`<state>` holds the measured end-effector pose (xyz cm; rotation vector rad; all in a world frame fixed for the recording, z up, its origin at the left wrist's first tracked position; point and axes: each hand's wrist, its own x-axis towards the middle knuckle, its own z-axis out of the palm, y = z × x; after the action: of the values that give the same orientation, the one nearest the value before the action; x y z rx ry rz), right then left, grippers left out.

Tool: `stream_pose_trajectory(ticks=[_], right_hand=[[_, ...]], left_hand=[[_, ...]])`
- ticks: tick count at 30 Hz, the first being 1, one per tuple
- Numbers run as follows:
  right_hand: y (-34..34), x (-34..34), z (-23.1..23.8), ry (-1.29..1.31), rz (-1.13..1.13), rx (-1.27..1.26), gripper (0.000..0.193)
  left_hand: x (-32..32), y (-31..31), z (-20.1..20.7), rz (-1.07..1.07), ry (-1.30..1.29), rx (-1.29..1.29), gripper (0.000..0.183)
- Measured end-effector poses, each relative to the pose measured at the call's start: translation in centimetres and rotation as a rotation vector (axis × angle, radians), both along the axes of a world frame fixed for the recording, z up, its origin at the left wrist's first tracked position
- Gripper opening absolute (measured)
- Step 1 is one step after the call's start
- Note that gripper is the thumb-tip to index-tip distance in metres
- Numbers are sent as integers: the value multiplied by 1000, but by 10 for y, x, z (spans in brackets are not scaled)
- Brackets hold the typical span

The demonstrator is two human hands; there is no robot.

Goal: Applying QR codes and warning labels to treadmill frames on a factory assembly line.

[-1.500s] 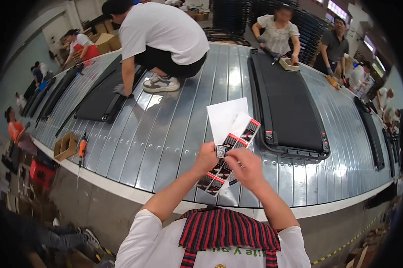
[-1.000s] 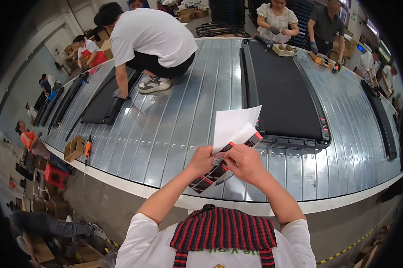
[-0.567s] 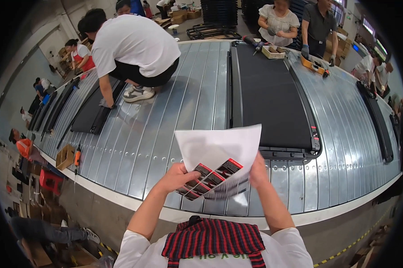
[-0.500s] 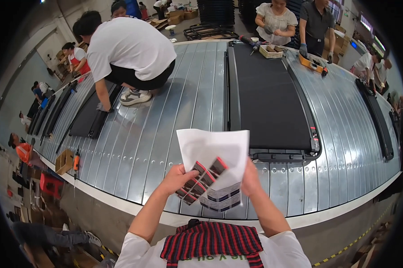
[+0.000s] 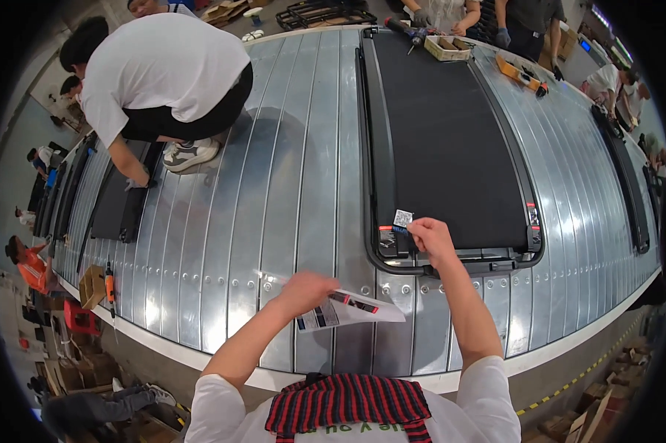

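Observation:
My left hand (image 5: 307,292) is closed around white sheets of stickers (image 5: 359,306), tilted above the near edge of the metal-topped table. Farther forward, my right hand (image 5: 430,238) pinches the edge of a small white label (image 5: 403,218) bearing a square code. That label is at the near left corner of a long black panel (image 5: 444,140) set in a black tubular frame (image 5: 373,170). Whether it is stuck down or only held against the corner, I cannot tell. Red-and-white stickers (image 5: 386,238) show on the frame's near corners.
A person in a white shirt (image 5: 174,70) squats on the table at left, a gloved hand on another black panel (image 5: 115,199). A cardboard box (image 5: 92,286) and an orange-handled screwdriver (image 5: 110,284) lie near the left edge. Trays (image 5: 447,49) and a drill (image 5: 414,33) sit at the far side.
My right hand has left the sheets and reached forward to the panel's near left corner with the label. My left hand has lowered the sheets, now tilted flatter. The view has shifted slightly.

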<state>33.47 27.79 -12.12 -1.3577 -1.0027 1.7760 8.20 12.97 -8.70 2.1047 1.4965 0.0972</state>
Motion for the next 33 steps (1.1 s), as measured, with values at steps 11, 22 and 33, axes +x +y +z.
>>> stream_pose_trajectory(ticks=[11,22,33], right_hand=[[49,-32,-16,-154,240,-184,9],[52,-36,-23,-183,262,-109,8],[48,-37,-25,-158,215,-107,10]], left_hand=[[17,68,-29,-199,70,288,15],[26,88,-33,-224,21,413,6],[31,90,-31,-215,29,377,5]])
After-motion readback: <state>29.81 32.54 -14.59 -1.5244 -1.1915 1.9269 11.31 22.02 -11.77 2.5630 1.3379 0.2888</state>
